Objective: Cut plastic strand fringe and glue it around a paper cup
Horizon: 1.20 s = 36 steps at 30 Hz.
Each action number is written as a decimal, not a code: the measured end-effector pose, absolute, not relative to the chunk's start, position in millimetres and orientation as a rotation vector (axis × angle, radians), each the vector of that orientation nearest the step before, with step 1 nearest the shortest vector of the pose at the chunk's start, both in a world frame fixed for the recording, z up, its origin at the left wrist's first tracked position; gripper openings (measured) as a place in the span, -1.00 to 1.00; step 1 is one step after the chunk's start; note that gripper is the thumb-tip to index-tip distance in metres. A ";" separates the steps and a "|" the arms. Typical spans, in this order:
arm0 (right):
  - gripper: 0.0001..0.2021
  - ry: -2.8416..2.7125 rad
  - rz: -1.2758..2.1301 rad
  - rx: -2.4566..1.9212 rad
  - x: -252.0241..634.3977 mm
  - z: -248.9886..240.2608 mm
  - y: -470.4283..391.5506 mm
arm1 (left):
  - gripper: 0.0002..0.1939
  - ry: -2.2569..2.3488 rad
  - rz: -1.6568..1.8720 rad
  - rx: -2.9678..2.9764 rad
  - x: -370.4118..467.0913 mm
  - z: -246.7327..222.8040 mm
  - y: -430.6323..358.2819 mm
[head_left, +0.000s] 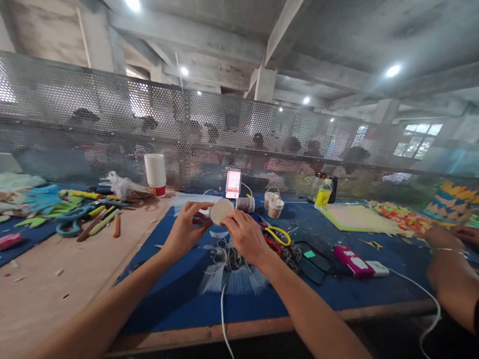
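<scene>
Over the blue mat (158, 302), a round, pale disc-shaped object (221, 212) is held up between both hands. My left hand (187, 228) has its thumb and fingers curled around the object's left side, where a whitish part shows. My right hand (244, 234) pinches the disc's right edge with its fingertips. Below the hands lie a tangle of dark wire (233, 257) and fanned clear strands (250, 280). Just behind my right hand is a spool (245, 204), near an upright lit screen (233, 183).
Yellow-handled scissors (280, 235), a black tray (316, 263) and a magenta box (353, 261) are to the right. Tools (75, 219) and stacked cups (155, 173) stand left. Another person's arm (452, 270) reaches in at right. A white cable (224, 321) crosses the front edge.
</scene>
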State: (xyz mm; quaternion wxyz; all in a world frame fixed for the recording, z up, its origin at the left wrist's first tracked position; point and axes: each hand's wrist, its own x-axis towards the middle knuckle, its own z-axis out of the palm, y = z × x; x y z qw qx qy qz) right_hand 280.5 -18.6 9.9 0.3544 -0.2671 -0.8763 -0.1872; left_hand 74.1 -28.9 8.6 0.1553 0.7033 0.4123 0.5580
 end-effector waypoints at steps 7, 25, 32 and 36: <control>-0.79 -2.287 -0.621 -0.724 276.8 6.4 -20.2 | -0.50 1.037 1.586 1.486 85.0 -6.0 -21.2; -0.77 -2.381 -0.695 -0.671 262.3 3.1 -30.6 | -0.60 1.118 1.608 1.229 84.6 -5.4 -20.3; -0.80 -2.186 -0.266 -0.663 263.5 10.3 -39.1 | -0.81 1.431 1.678 1.570 77.0 -4.3 -15.2; -0.79 -1.981 -0.182 -0.740 264.4 16.7 -38.8 | -0.90 1.482 1.682 1.798 79.3 -4.4 -21.0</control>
